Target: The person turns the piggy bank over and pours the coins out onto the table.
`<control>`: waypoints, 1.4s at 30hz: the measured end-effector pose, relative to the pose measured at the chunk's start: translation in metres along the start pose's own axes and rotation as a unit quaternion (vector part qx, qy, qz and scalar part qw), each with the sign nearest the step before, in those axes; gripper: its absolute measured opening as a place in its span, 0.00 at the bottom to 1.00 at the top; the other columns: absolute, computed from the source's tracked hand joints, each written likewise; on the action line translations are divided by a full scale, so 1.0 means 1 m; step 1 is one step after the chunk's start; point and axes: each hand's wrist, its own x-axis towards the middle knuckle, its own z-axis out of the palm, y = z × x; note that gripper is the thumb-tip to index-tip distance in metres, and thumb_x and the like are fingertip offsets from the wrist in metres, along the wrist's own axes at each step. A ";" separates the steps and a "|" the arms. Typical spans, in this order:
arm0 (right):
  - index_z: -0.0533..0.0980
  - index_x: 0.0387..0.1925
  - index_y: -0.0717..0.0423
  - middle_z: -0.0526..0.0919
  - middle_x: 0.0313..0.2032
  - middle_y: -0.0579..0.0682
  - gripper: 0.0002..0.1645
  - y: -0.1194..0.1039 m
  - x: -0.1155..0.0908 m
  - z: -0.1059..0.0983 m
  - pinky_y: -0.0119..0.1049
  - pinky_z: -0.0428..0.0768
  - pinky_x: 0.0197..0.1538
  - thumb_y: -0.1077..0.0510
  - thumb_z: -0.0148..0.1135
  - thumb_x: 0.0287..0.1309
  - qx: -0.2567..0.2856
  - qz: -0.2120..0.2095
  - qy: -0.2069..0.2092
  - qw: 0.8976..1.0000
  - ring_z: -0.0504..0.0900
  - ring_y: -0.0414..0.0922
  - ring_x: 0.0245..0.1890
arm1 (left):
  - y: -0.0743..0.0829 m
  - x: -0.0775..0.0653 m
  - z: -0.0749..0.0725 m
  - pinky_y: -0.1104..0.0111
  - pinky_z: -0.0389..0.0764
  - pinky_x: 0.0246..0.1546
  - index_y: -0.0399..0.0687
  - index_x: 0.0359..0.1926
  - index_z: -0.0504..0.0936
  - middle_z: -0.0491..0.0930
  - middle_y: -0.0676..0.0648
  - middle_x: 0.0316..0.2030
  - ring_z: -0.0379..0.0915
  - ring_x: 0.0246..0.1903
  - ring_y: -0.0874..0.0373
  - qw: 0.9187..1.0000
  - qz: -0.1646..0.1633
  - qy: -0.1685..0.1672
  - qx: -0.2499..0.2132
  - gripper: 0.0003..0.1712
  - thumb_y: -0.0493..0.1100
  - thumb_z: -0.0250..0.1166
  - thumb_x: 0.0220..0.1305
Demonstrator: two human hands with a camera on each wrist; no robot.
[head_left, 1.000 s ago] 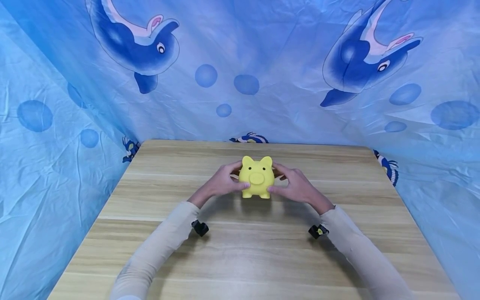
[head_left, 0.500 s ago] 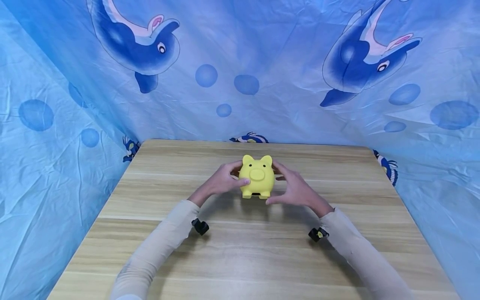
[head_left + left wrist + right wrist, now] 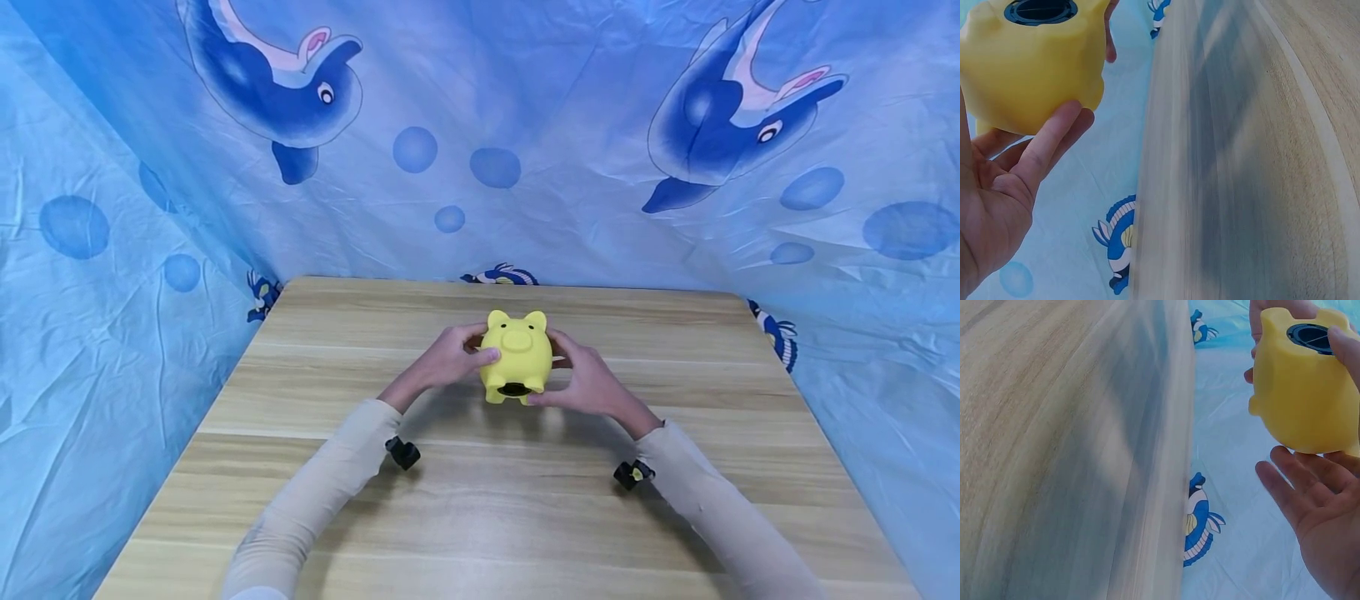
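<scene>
A yellow piggy bank [image 3: 517,354] is held above the table between both hands, its face tipped upward. The black round plug [image 3: 514,389] on its underside shows between the feet. My left hand [image 3: 448,358] grips it with the thumb on the front and the fingers round the side and back. On the other side my right hand [image 3: 588,382] holds it, thumb low by a foot. In the right wrist view that thumb [image 3: 1346,350] lies at the edge of the plug [image 3: 1310,339], while the fingers support the yellow body. Its back is hidden in the head view.
Below is a wood-grain table [image 3: 480,517] with the hands' shadows on it. A blue curtain [image 3: 570,225] printed with dolphins and bubbles hangs behind and beside it. Small black cameras [image 3: 402,452] sit at both wrists.
The piggy bank has tipped back, bringing its underside and black plug into sight. My right thumb has moved from the front down to the base; the left hand keeps its grip.
</scene>
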 end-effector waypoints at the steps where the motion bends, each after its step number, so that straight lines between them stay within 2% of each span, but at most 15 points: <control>1: 0.61 0.76 0.55 0.76 0.65 0.57 0.63 0.000 0.000 0.000 0.44 0.86 0.57 0.47 0.85 0.43 0.004 0.000 0.004 1.000 0.82 0.52 0.58 | 0.000 0.000 0.000 0.64 0.87 0.44 0.38 0.69 0.73 0.84 0.40 0.52 0.82 0.44 0.54 1.000 -0.001 -0.001 -0.001 0.42 0.63 0.61 0.67; 4: 0.64 0.73 0.59 0.79 0.62 0.59 0.60 0.000 0.000 -0.001 0.43 0.86 0.56 0.49 0.86 0.41 0.016 0.002 0.012 1.000 0.83 0.53 0.57 | 0.000 0.000 0.001 0.63 0.87 0.46 0.38 0.71 0.71 0.83 0.39 0.55 0.83 0.46 0.53 1.000 -0.007 -0.004 -0.010 0.45 0.65 0.62 0.66; 9: 0.65 0.72 0.61 0.80 0.61 0.60 0.59 0.000 0.000 -0.001 0.37 0.86 0.56 0.53 0.87 0.40 0.039 0.021 0.015 0.999 0.85 0.54 0.55 | 0.000 0.000 0.002 0.61 0.88 0.47 0.38 0.74 0.67 0.81 0.38 0.58 0.83 0.49 0.50 1.000 -0.019 -0.010 -0.022 0.50 0.71 0.61 0.65; 14: 0.66 0.72 0.59 0.81 0.60 0.59 0.59 0.000 0.000 0.000 0.34 0.87 0.52 0.54 0.87 0.39 0.047 0.025 0.025 0.998 0.87 0.52 0.52 | 0.003 -0.003 0.002 0.52 0.88 0.49 0.38 0.76 0.63 0.81 0.36 0.58 0.83 0.49 0.49 0.998 -0.026 -0.020 -0.047 0.57 0.76 0.60 0.62; 19: 0.66 0.72 0.60 0.82 0.60 0.60 0.59 0.001 -0.001 0.001 0.34 0.87 0.51 0.56 0.87 0.38 0.053 0.031 0.032 0.998 0.87 0.53 0.51 | 0.003 -0.005 0.003 0.44 0.86 0.49 0.39 0.76 0.62 0.80 0.35 0.59 0.84 0.48 0.48 0.997 -0.016 -0.031 -0.068 0.56 0.74 0.61 0.63; 22: 0.65 0.73 0.61 0.81 0.60 0.60 0.60 0.002 -0.002 0.002 0.34 0.87 0.50 0.58 0.86 0.38 0.062 0.039 0.035 0.997 0.87 0.55 0.52 | 0.003 -0.006 0.003 0.47 0.87 0.50 0.38 0.76 0.62 0.79 0.34 0.61 0.84 0.49 0.48 0.998 -0.004 -0.034 -0.053 0.56 0.75 0.59 0.64; 26: 0.63 0.75 0.62 0.80 0.60 0.61 0.61 0.001 -0.002 0.002 0.34 0.88 0.49 0.59 0.85 0.39 0.078 0.047 0.037 0.995 0.86 0.56 0.52 | 0.002 -0.006 0.003 0.55 0.87 0.53 0.37 0.76 0.62 0.78 0.33 0.62 0.83 0.52 0.47 0.999 0.017 -0.027 -0.028 0.62 0.81 0.57 0.59; 29: 0.62 0.75 0.63 0.81 0.59 0.63 0.61 0.001 -0.002 0.001 0.36 0.88 0.49 0.59 0.85 0.40 0.089 0.053 0.041 0.994 0.87 0.56 0.50 | 0.002 -0.007 0.003 0.57 0.85 0.56 0.43 0.79 0.57 0.76 0.33 0.64 0.81 0.56 0.45 0.999 0.028 -0.019 -0.031 0.66 0.84 0.59 0.55; 33: 0.62 0.75 0.63 0.82 0.58 0.65 0.62 0.002 -0.003 0.001 0.37 0.88 0.48 0.60 0.85 0.40 0.097 0.062 0.043 0.992 0.88 0.57 0.48 | 0.003 -0.010 0.003 0.57 0.82 0.60 0.62 0.82 0.47 0.68 0.36 0.71 0.74 0.64 0.46 0.998 0.051 -0.007 -0.035 0.66 0.78 0.68 0.51; 36: 0.62 0.75 0.63 0.82 0.58 0.65 0.61 0.003 -0.003 0.000 0.36 0.88 0.48 0.60 0.85 0.41 0.104 0.066 0.040 0.992 0.88 0.57 0.48 | 0.002 -0.013 0.004 0.58 0.80 0.62 0.72 0.81 0.45 0.63 0.41 0.75 0.67 0.70 0.49 0.996 0.080 -0.004 -0.027 0.65 0.71 0.75 0.51; 39: 0.64 0.74 0.62 0.81 0.59 0.64 0.59 0.003 -0.004 0.000 0.36 0.88 0.48 0.60 0.84 0.42 0.108 0.068 0.037 0.991 0.88 0.56 0.49 | 0.001 -0.015 0.004 0.59 0.79 0.63 0.73 0.80 0.47 0.61 0.47 0.76 0.66 0.71 0.50 0.994 0.103 -0.011 -0.023 0.62 0.63 0.78 0.54; 42: 0.64 0.74 0.62 0.80 0.61 0.64 0.58 0.002 -0.004 -0.001 0.37 0.88 0.49 0.59 0.84 0.43 0.114 0.071 0.031 0.990 0.87 0.56 0.50 | 0.001 -0.018 0.004 0.56 0.80 0.63 0.72 0.80 0.51 0.60 0.52 0.77 0.68 0.69 0.50 0.993 0.112 -0.018 -0.017 0.60 0.57 0.79 0.55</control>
